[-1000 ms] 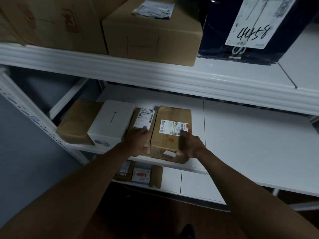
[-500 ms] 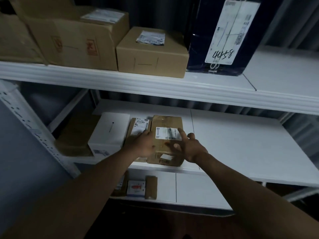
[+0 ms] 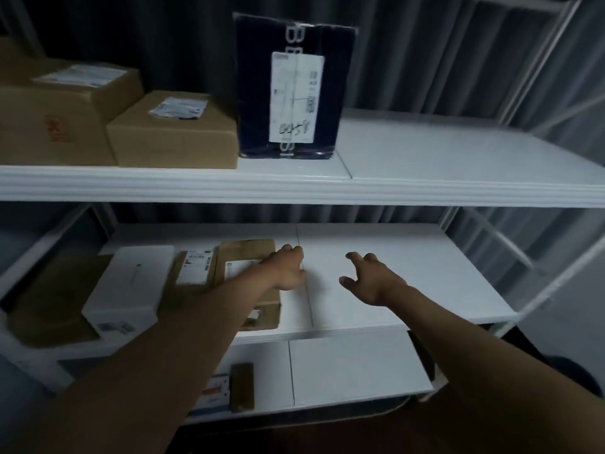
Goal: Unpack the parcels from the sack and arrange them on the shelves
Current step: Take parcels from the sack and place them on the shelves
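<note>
In the head view, both hands hover above the white metal middle shelf [image 3: 393,257] and hold nothing. The left hand [image 3: 288,268] is at the right edge of the brown cardboard parcel with a white label [image 3: 248,257]; its fingers look loosely curled, but I cannot tell if they touch the box. The right hand [image 3: 370,278] is spread, fingers relaxed, apart from every parcel. The brown parcel lies flat beside a narrower labelled brown parcel [image 3: 193,270] and a flat white box [image 3: 131,286]. The sack is not in view. The brown parcel's front corner sits close to the shelf edge, so a careless brush of the left forearm could push it off.
</note>
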